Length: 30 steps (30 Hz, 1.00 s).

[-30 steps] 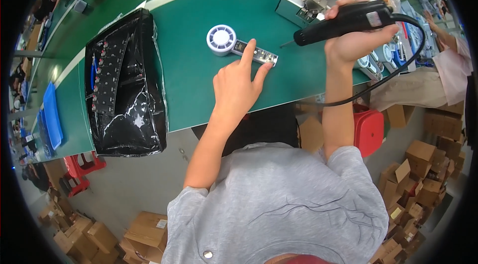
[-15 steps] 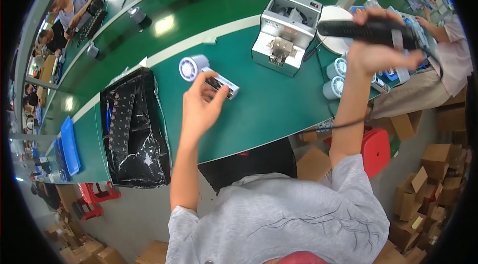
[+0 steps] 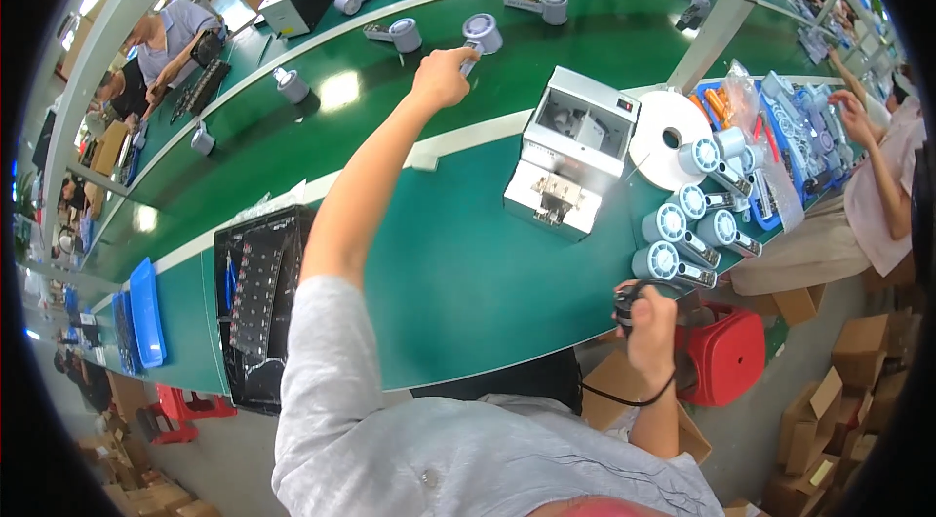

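My left arm stretches forward over the green conveyor belt. My left hand (image 3: 444,80) is closed on the handle of a pale lilac handheld fan (image 3: 482,32), whose round head lies at the belt. Its fingertips are partly hidden by the hand. At the mat's near right edge, my right hand (image 3: 651,334) grips a black electric screwdriver (image 3: 624,306) with a black cable hanging from it. Farther up, several pale blue handheld fans (image 3: 670,222) with open handles lie grouped together. A grey and white screw feeder (image 3: 556,195) stands between my hands, on the green mat.
A black tray (image 3: 292,268) with a strip of small parts lies left, partly behind my arm; a blue tray (image 3: 147,312) is beyond. A white reel (image 3: 651,151) and blue bin (image 3: 795,190) stand right. More fans (image 3: 405,35) rest on the belt. A co-worker (image 3: 882,156) sits right.
My left hand has carried the fan from above the mat forward to the belt. My right hand has come down from the raised position at the right to the mat's near edge with the screwdriver.
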Motion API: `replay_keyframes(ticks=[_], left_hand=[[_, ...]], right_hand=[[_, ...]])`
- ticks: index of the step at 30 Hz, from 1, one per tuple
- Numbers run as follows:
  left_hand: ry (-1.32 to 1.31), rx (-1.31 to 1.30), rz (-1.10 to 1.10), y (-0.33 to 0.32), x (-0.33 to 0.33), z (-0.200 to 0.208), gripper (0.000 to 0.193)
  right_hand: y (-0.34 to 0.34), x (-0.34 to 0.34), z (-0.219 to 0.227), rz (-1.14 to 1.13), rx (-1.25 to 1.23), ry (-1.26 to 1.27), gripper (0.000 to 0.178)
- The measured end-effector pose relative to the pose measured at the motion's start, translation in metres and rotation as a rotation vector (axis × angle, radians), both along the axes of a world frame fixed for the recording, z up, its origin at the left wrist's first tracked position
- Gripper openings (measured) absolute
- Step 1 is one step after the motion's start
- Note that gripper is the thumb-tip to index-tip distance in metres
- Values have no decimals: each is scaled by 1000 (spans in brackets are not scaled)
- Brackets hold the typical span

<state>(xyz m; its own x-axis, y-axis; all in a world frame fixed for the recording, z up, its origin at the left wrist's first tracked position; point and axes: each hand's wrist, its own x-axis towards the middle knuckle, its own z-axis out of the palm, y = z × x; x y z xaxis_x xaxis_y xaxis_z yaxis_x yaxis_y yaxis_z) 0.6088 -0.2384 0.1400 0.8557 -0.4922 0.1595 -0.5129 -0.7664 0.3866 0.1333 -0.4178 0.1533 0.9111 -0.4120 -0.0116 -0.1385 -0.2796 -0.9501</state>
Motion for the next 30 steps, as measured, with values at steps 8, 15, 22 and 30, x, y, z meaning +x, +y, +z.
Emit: replay_keyframes(ticks=[8,15,22,30], left_hand=[[163,151,28,-56,113,-7,21],[-317,-18,-299,-198,140,8,56],[-473,233,-215,-279,144,-49,34],[-942,-32,-483,-213,46,47,35]], right_hand=[[12,11,-36,-116,-130,28,79],[18,20,-29,-255,-45,263,56],[26,29,-18,-317,-183,215,48],[20,32,-12,-245,-140,155,34]])
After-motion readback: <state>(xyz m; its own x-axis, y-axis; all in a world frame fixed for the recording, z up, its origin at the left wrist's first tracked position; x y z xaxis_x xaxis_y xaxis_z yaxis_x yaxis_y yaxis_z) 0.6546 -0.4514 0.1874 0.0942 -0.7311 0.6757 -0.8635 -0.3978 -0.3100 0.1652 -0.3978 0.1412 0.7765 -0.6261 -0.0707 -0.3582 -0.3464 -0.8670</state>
